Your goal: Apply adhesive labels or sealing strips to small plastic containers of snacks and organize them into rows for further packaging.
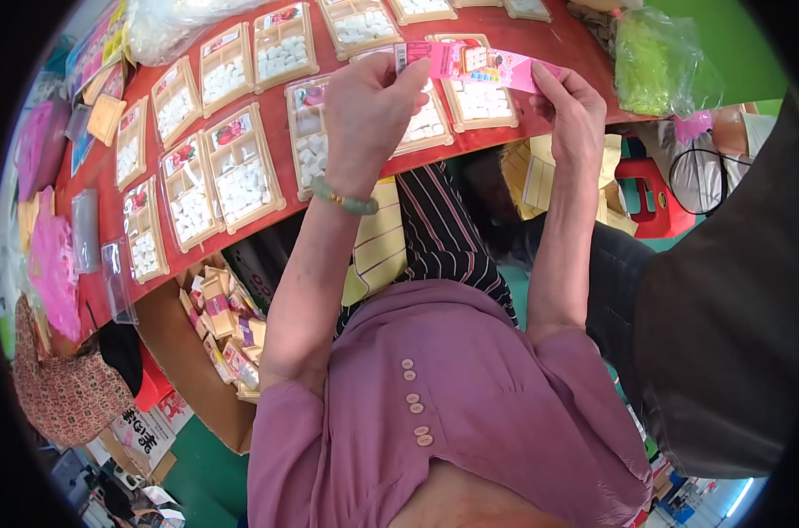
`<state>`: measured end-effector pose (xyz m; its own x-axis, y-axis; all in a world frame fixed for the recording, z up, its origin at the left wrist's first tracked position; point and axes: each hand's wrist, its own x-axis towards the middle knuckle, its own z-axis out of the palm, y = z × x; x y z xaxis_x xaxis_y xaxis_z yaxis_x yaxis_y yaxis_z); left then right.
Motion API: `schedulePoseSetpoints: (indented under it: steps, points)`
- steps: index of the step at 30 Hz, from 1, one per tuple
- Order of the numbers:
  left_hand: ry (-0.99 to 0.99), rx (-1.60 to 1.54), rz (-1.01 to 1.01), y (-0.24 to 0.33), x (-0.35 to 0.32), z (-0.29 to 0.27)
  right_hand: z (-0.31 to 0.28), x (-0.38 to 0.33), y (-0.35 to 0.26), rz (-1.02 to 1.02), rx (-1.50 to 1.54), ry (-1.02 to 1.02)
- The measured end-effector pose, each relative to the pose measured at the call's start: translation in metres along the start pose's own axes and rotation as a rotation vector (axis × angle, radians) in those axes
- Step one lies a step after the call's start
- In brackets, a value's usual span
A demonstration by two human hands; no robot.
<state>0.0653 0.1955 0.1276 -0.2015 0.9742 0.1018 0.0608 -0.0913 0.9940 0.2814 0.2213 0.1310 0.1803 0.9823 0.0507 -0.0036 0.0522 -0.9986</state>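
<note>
A long pink printed paper strip [448,60] is stretched between my two hands above the far edge of trays. My left hand [369,114] pinches its left end between thumb and fingers; a green bead bracelet circles that wrist. My right hand [572,110] pinches the strip's right end. Just below the strip lies a beige compartment tray [483,101] holding small white pieces. Another such tray [310,141] is partly behind my left hand. Several similar trays, such as the beige tray [244,172] with a strawberry-printed card, stand in rows to the left.
The red table [281,220] curves around in front of me. A cardboard box [175,339] of packed beige trays stands below its left edge. A clear bag of green material [655,66] lies at the right end. A red stool [650,198] and a dark-clothed person [725,299] are to my right.
</note>
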Motion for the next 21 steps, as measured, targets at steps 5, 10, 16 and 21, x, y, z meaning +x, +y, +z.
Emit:
schedulePoseSetpoints:
  steps: [5, 10, 16, 21]
  points:
    - [-0.135, -0.069, -0.084, 0.003, 0.017, 0.017, -0.009, 0.023, 0.008, 0.025, -0.069, 0.076]
    - [-0.300, -0.068, -0.248, 0.008, 0.026, 0.021, -0.012, 0.034, 0.013, 0.041, -0.108, 0.087]
    - [-0.347, -0.281, -0.336, 0.008, 0.019, 0.027, -0.024, 0.039, 0.026, 0.061, -0.121, 0.082]
    - [-0.415, -0.356, -0.316, -0.006, 0.023, 0.035, -0.033, 0.043, 0.026, 0.071, -0.119, 0.081]
